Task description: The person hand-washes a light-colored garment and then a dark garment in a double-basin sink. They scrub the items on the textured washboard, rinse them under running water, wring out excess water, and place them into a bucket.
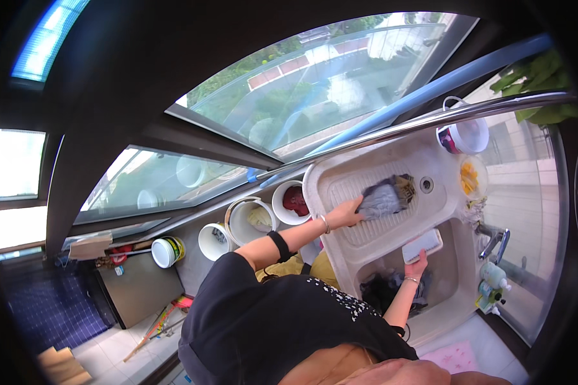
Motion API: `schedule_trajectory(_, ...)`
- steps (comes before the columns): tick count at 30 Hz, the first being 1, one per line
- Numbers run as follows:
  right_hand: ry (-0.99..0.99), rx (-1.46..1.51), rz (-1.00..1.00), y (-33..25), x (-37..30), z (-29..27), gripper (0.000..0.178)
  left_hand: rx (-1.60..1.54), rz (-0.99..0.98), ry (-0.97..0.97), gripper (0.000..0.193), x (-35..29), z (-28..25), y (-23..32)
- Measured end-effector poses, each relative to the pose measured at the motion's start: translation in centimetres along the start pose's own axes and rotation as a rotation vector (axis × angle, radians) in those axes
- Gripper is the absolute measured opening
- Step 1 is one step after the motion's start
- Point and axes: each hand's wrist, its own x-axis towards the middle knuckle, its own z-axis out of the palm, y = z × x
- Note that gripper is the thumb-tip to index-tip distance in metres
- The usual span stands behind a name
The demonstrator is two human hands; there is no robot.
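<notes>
A crumpled grey cloth with a brown patterned part [385, 197] lies on the ribbed washboard basin [340, 186] of a pale stone sink. My left hand [347, 213] grips its near left edge, with the fingertips partly hidden by the fabric. In my right hand [416, 264] is a white rectangular block [422, 245], gripped at its lower edge above the deeper basin [453, 256]. Dark clothes [382, 287] lie in that basin, partly behind my right forearm. The washboard basin's round drain [426, 185] shows to the right of the cloth.
White buckets [213, 241] with cloths stand left of the sink; one holds dark red fabric [295, 201]. A tap [494, 244], bottles [493, 276] and a bowl with yellow things [470, 178] line the right side. A metal rail [430, 122] crosses behind the sink, before the windows.
</notes>
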Motion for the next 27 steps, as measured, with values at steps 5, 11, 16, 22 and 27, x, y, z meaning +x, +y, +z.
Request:
schedule_trajectory(5, -0.200, -0.948, -0.255, 5.9, -2.7, 13.1, 0.068, 0.987, 0.370, 0.296, 0.071, 0.9, 3.1, -4.2)
schedule_trajectory(11, -0.160, -2.000, -0.534, 4.6, 8.3, 16.7, 0.078, 1.000, 0.578, 0.224, 0.058, 2.7, 3.7, -7.8)
schedule_trajectory(16, 0.239, -1.797, -0.662, 4.0, 8.7, 17.8, 0.069, 1.028, 0.580, 0.222, 0.051, 2.9, 4.3, -6.4)
schedule_trajectory(22, -0.351, -1.807, -0.556, 7.8, 4.8, 16.3, 0.072, 1.067, 0.377, -0.114, 0.051, -1.1, 4.6, -7.2)
schedule_trajectory(27, 0.211, -1.931, -0.475, 3.0, 8.9, 16.5, 0.066, 0.962, 0.584, 0.247, 0.048, -1.8, 5.1, -7.8)
